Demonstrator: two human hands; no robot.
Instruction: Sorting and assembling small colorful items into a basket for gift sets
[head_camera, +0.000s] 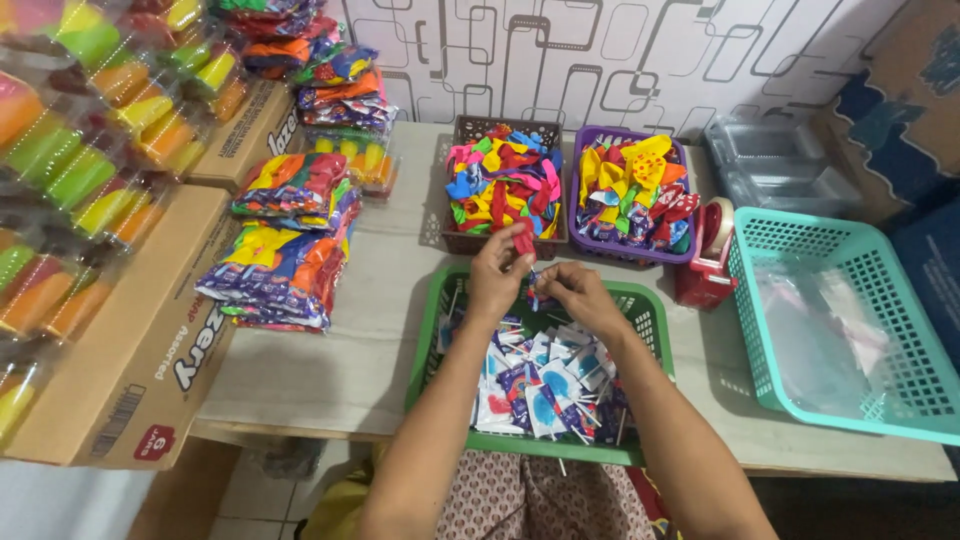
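My left hand pinches a small red balloon above the far edge of a green basket. My right hand is close beside it, fingers closed on a small wrapped lollipop whose thin stick points down. The two hands nearly touch. The green basket below them holds several wrapped lollipops in blue, white and purple wrappers.
A brown basket and a purple basket of loose coloured balloons stand behind. A red tape dispenser, a teal basket with clear bags, stacked balloon packets and cardboard boxes surround the work spot.
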